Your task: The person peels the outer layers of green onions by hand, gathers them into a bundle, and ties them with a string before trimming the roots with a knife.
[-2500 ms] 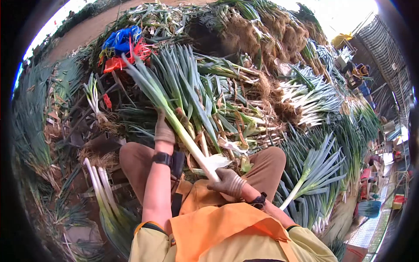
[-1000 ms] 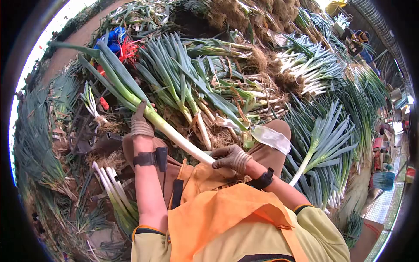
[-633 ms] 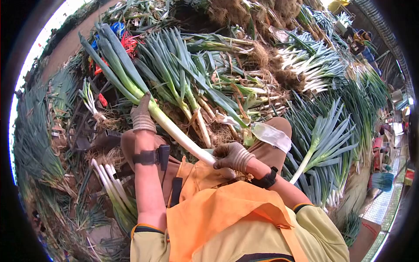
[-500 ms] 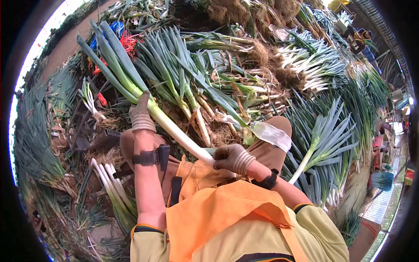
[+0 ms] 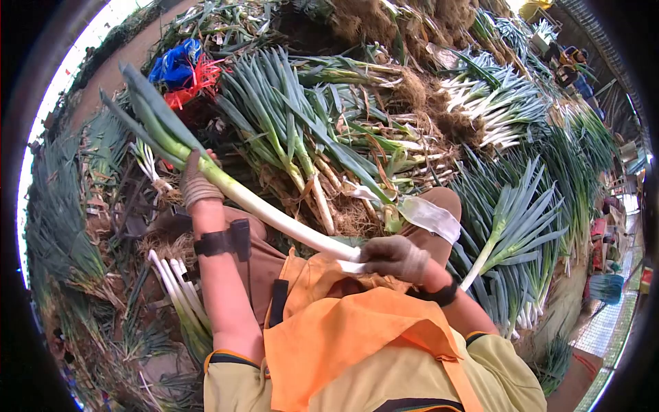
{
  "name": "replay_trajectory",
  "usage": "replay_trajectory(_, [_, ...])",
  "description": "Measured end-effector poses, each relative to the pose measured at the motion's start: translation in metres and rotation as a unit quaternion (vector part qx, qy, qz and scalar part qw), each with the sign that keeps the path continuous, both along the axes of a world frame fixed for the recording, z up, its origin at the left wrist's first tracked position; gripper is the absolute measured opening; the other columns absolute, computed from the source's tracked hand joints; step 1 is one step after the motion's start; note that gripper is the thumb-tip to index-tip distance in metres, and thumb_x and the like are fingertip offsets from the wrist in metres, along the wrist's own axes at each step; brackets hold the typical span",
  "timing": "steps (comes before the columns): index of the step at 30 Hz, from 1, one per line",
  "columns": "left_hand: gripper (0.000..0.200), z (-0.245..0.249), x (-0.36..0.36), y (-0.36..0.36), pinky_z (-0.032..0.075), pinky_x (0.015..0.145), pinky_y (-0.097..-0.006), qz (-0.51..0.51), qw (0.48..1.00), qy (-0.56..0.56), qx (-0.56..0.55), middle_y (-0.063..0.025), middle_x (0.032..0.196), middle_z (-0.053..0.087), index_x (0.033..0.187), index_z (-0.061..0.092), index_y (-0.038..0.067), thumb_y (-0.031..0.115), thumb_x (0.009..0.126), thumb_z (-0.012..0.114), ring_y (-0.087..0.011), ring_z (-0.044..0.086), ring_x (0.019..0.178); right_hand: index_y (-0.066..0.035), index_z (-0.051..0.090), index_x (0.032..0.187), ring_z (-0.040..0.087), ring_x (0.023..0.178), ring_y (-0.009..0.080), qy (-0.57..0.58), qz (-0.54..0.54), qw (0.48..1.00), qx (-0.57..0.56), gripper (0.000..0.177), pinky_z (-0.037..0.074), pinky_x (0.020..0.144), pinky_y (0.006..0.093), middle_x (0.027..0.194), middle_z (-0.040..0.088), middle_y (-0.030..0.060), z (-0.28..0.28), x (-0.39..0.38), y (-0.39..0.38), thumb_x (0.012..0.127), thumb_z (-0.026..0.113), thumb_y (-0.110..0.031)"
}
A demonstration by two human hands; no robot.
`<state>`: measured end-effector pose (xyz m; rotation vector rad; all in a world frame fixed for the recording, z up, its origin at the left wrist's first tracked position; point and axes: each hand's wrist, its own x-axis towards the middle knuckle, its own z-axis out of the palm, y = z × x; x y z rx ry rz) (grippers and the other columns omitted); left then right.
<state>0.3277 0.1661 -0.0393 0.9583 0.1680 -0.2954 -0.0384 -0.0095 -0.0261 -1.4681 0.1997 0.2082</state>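
Note:
A long leek (image 5: pixel 274 218) slants across my lap, its green leaves up at the left and its white shank bowing slightly down to the right. My gloved left hand (image 5: pixel 200 180) is wrapped round it where the green leaves part from the pale stem. At the white lower end, my gloved right hand (image 5: pixel 394 259) is closed, its fingers covering the tip. A short white piece (image 5: pixel 351 266) pokes out beside those fingers, under the shank. Just beyond my lap lie more untrimmed leeks (image 5: pixel 295 158) with brown roots.
Clean white-ended leeks (image 5: pixel 491 110) are heaped at the back right. Another leek (image 5: pixel 487 250) rests on the green pile by my right arm. Trimmed leeks (image 5: pixel 180 288) lie at my left. Blue plastic (image 5: pixel 175 63) and red strips (image 5: pixel 197 82) sit at the back left.
My left hand has shifted left and down with the leek, swinging its leaves that way. My right hand has moved right along with the white end, where a white piece now shows.

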Motion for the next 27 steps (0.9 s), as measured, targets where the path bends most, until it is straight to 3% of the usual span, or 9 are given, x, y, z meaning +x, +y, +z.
replay_trajectory(4, [0.021,-0.005,0.063,0.049,0.044,0.048,-0.0259,0.035,0.998,-0.015,0.051,-0.0028,0.065,0.052,0.079,0.051,0.008,0.028,0.079,0.053,-0.0134,0.051,0.054,-0.001,0.058,0.085,0.055,0.067,0.0157,-0.022,-0.028,0.944,-0.329,0.014,0.044,0.059,0.0276,0.069,0.057,0.0071,-0.011,-0.032,-0.056,0.071,0.059,-0.003])
replay_trajectory(5, [0.021,-0.012,0.082,0.067,0.043,0.047,-0.0257,0.001,0.996,-0.034,0.08,-0.001,0.062,0.051,0.075,0.051,0.01,0.03,0.08,0.051,-0.0128,0.051,0.053,-0.001,0.058,0.084,0.056,0.067,0.0171,0.019,0.039,0.782,-0.622,0.014,0.044,0.059,0.0284,0.07,0.058,0.0088,-0.017,-0.039,-0.08,0.07,0.059,-0.003])
replay_trajectory(7, [0.024,0.053,0.023,0.046,0.044,0.048,-0.0288,0.15,0.981,0.094,-0.074,0.0024,0.057,0.046,0.071,0.05,0.012,0.036,0.078,0.052,-0.0128,0.049,0.052,0.0,0.059,0.085,0.056,0.065,0.0184,0.136,-0.039,0.855,-0.498,0.016,0.044,0.057,0.0282,0.076,0.061,0.0108,-0.023,-0.047,-0.106,0.071,0.06,-0.008])
replay_trajectory(9, [0.028,0.046,0.013,0.067,0.047,0.058,-0.0367,-0.016,0.998,-0.055,-0.013,-0.0047,0.073,0.054,0.083,0.052,0.01,0.038,0.075,0.054,-0.0196,0.052,0.06,0.001,0.047,0.113,0.057,0.061,0.0135,-0.093,-0.141,0.907,-0.385,0.053,0.047,0.056,0.0275,0.074,0.061,0.0069,-0.034,-0.026,-0.103,0.064,0.067,-0.001])
replay_trajectory(12, [0.031,0.039,-0.024,0.087,0.047,0.066,-0.0367,0.086,0.959,-0.246,0.111,-0.0069,0.093,0.057,0.098,0.053,0.012,0.021,0.071,0.066,-0.0205,0.054,0.081,-0.008,0.028,0.13,0.057,0.079,0.0171,0.063,-0.113,0.954,-0.271,0.082,0.047,0.069,0.0288,0.112,0.052,0.0142,0.008,0.051,-0.062,0.061,0.071,-0.002])
replay_trajectory(13, [0.034,0.047,-0.029,0.089,0.047,0.067,-0.0365,0.041,0.979,-0.095,-0.177,-0.0058,0.096,0.057,0.098,0.053,0.013,0.018,0.069,0.068,-0.0203,0.054,0.083,-0.008,0.022,0.133,0.056,0.079,0.0155,0.033,-0.136,0.964,-0.225,0.089,0.048,0.07,0.0281,0.114,0.051,0.0145,0.0,0.072,-0.059,0.06,0.072,-0.001])
replay_trajectory(19, [0.051,0.097,-0.073,0.177,0.048,0.078,-0.0365,0.069,0.969,-0.185,-0.146,-0.006,0.095,0.054,0.106,0.047,0.003,0.022,0.066,0.071,-0.0195,0.054,0.087,-0.008,0.058,0.094,0.045,0.046,0.0124,-0.026,-0.491,0.869,0.055,0.016,0.042,0.043,0.0256,0.066,0.055,0.0037,-0.069,0.18,-0.132,0.083,0.053,-0.018])
replay_trajectory(24, [0.033,0.144,-0.114,0.329,0.038,0.09,-0.0369,0.257,0.927,-0.271,-0.021,-0.0119,0.103,0.051,0.111,0.044,0.0,0.02,0.084,0.046,-0.0222,0.049,0.097,-0.01,0.058,0.082,0.047,0.056,0.0135,0.058,-0.413,0.909,0.006,0.018,0.039,0.05,0.029,0.067,0.053,0.0023,-0.083,0.17,-0.155,0.083,0.052,-0.028])
replay_trajectory(27, [0.038,0.1,-0.142,0.458,0.029,0.099,-0.0359,0.192,0.946,-0.258,0.047,-0.0172,0.121,0.043,0.116,0.041,-0.005,0.018,0.086,0.043,-0.0257,0.042,0.111,-0.012,0.058,0.088,0.049,0.061,0.0156,0.001,-0.178,0.95,-0.257,0.019,0.039,0.053,0.0314,0.071,0.054,0.0027,-0.249,0.17,-0.205,0.082,0.05,-0.028])
